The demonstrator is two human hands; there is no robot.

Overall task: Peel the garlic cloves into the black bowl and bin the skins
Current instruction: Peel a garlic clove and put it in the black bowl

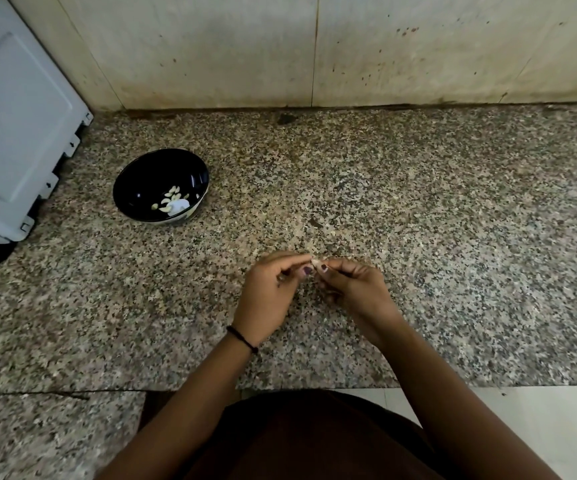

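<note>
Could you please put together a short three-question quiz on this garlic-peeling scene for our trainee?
1. Fill in: the left hand and right hand together pinch one garlic clove over the granite ____.
2. True or false: the black bowl is empty.
3. Which hand has the black wrist band? A left; B right.
Key: 1 counter; 2 false, peeled cloves lie in it; 3 A.
</note>
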